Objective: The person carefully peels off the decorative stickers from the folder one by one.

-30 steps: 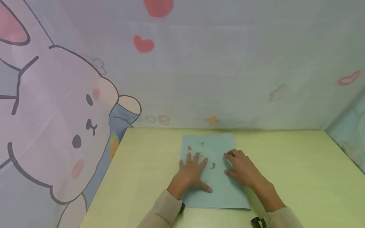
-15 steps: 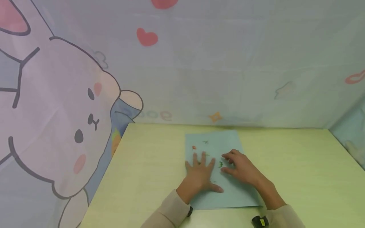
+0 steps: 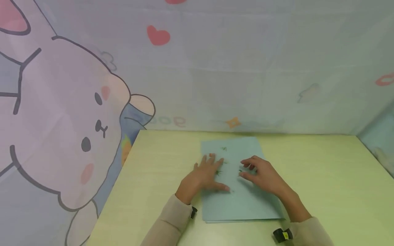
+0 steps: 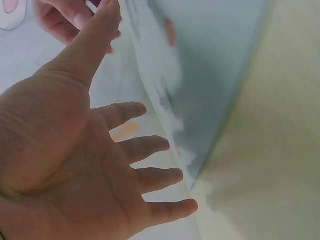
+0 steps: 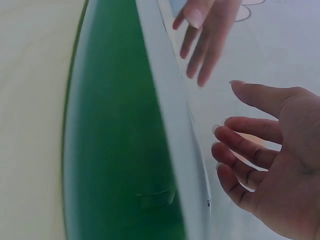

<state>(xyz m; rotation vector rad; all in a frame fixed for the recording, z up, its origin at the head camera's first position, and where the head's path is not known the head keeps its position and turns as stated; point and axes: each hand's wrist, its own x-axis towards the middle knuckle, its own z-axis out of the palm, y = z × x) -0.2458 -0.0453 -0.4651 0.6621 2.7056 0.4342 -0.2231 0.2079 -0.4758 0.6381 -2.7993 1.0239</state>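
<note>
A pale blue sheet lies on the table in the head view, with a second layer peeking out along its near edge. Small green leaf-like bits and an orange one are scattered on it. Over its left side my left hand is spread, fingers straight and apart; in the left wrist view the palm holds nothing. My right hand hovers at the right side, beside a partly hidden green bit. Its fingers bend loosely, and the right wrist view shows a gap between thumb and fingertips.
The yellowish table extends to both sides of the sheet. Behind it hangs a pale cloth printed with hearts and a large rabbit. In the right wrist view, a dark green surface shows beside the sheet's pale edge.
My left hand has shifted left and away from the sheet's middle, uncovering more green bits. The right hand has barely moved. The head view has tilted slightly.
</note>
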